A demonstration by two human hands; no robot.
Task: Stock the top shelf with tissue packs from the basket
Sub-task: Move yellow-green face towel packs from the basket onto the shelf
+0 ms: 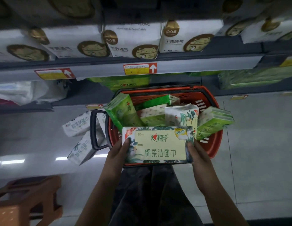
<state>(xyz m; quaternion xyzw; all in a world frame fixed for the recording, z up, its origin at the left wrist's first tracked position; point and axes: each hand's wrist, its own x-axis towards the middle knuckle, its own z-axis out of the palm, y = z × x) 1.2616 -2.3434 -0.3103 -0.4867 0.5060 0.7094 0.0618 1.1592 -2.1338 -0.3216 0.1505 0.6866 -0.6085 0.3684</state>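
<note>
Pack in hand: I saw the tissue pack held flat and face up just over the near rim of the basket, well below the shelves.
Left hand: the left hand gripped the pack's left short end, thumb curled onto the printed face and fingers hidden underneath.
Right hand: the right hand gripped the right short end the same way.
Weight: I judged it light, since it was held by its ends alone.
Stiffness: it looked like a soft block in thin film. I expected it to dent under a hard squeeze but not to break.
Surface: the wrap was glossy, so I rated it a little slippery for a fingertip pinch.
Where to hold: I judged the short ends right for a two-handed lift. For a one-handed reach I would have taken it across its middle, thumb on one face and fingers on the other.
Basket stock: the green packs lay jumbled and tilted inside, one leaning over the right rim.
Shelf: white packs stood above the shelf edge. I could not tell which level was the top one.
Floor: two loose packs lay beside the basket's left handle.
</note>
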